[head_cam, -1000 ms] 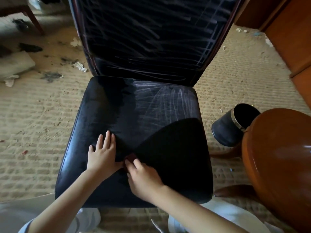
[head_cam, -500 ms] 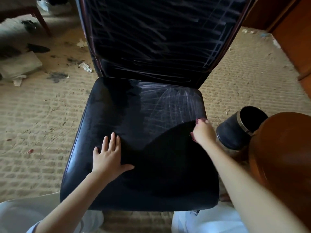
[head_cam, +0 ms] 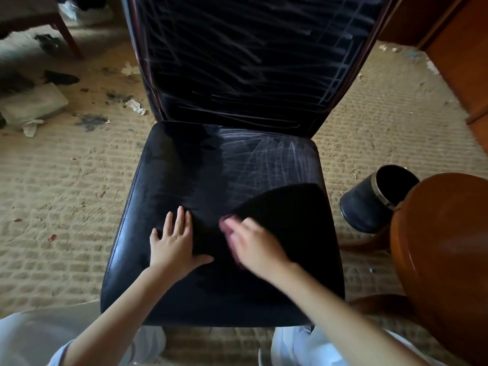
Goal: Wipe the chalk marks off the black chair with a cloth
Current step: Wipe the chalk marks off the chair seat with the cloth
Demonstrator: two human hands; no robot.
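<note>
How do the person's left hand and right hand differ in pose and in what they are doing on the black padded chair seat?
The left hand lies flat on the black padded chair seat with fingers straight and spread, holding nothing; the right hand is curled round a small reddish cloth. The left hand shows sharp, while the right hand is motion-blurred. The left hand rests on mostly clean leather; the right sits nearer the white chalk marks. Both are bare and touch the seat's front half.
</note>
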